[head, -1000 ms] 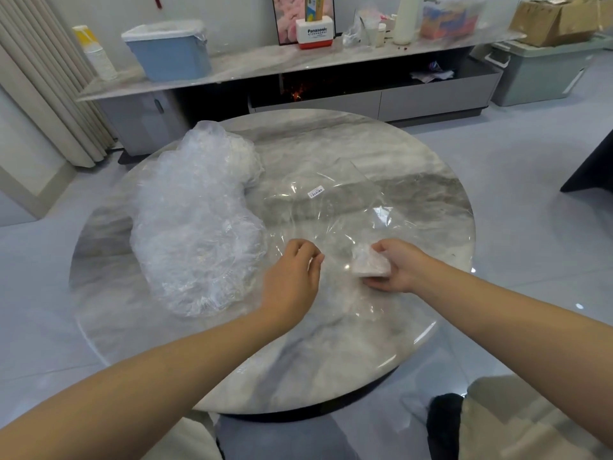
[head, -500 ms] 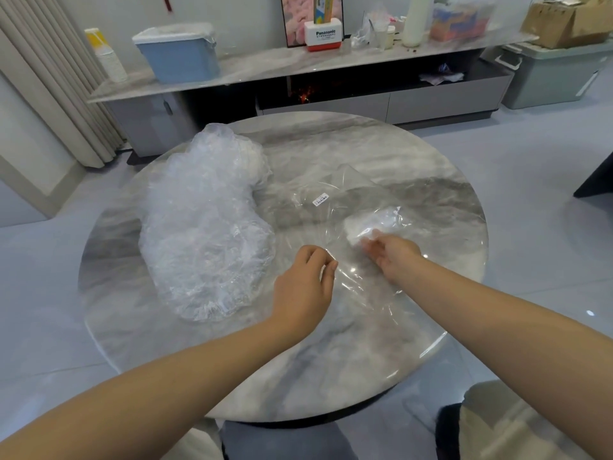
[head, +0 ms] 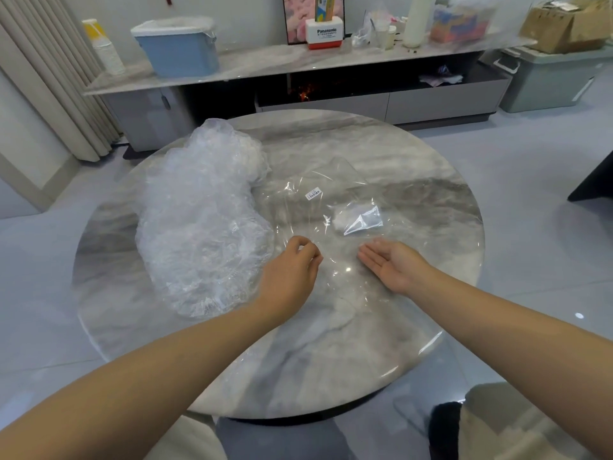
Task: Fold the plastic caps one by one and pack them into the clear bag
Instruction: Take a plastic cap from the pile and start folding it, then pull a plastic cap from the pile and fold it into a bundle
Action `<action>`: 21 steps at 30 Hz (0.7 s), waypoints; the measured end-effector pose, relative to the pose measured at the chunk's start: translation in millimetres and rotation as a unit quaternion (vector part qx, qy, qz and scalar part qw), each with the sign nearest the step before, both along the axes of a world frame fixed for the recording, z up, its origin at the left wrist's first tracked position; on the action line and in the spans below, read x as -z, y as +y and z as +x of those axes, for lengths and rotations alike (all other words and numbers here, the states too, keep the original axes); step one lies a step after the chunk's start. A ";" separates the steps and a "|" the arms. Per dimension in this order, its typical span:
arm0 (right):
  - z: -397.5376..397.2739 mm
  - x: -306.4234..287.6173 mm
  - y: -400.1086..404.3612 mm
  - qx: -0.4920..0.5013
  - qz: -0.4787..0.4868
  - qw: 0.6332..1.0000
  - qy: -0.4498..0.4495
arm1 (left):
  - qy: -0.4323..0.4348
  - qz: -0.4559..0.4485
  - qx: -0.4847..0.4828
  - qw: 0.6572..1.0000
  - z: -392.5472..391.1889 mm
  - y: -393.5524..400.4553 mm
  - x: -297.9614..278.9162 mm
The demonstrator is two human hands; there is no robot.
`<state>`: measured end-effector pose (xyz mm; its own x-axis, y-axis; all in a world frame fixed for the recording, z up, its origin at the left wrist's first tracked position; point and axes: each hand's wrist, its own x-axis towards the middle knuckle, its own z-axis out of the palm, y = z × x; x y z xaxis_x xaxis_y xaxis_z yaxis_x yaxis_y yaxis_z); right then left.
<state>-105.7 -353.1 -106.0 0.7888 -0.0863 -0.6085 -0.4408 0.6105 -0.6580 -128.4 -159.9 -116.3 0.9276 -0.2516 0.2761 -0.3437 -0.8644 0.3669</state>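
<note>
Grey-veined marble, polished enough to throw back the ceiling light, forms the round bench (head: 331, 353) in the middle of a pale tiled room, with a long low sideboard (head: 298, 61) of the same stone along the far wall. On the sideboard sit a blue plastic tub (head: 179, 49) with a white lid and a brown cardboard box (head: 564, 24). A big crinkled heap of filmy plastic caps (head: 199, 220) lies on the bench's left half, cloudy white and puffed up in soft folds. Just right of it spreads the clear bag (head: 318, 214), flat, glossy and wrinkled, with a small white barcode sticker (head: 313, 194) near its far end. Inside the bag, toward its right side, rests one folded cap (head: 356, 219), a small whitish wad. The left hand (head: 292, 270) has its fingers curled, pinching the bag's near edge. The right hand (head: 394, 265) lies slack just beside it, palm up and fingers straight, holding nothing, close to the bag's mouth.
</note>
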 end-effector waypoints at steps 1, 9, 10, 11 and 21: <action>-3.4 -1.8 -0.1 -0.006 -0.004 1.000 -0.001 | 0.010 0.015 0.003 1.000 3.0 0.5 1.0; -27.1 -12.0 4.8 -0.046 -0.042 0.997 -0.041 | 0.084 0.114 0.041 0.989 19.5 -5.0 4.9; -29.0 -13.6 7.8 -0.050 -0.058 0.996 -0.048 | 0.096 0.118 0.051 0.987 20.1 -6.1 4.8; -30.6 -15.8 10.4 -0.056 -0.070 0.994 -0.056 | 0.102 0.122 0.062 0.985 19.6 -7.5 4.0; -31.4 -25.6 50.4 -0.173 -0.164 0.962 -0.130 | -0.049 0.173 -0.005 0.984 -14.9 28.1 -24.1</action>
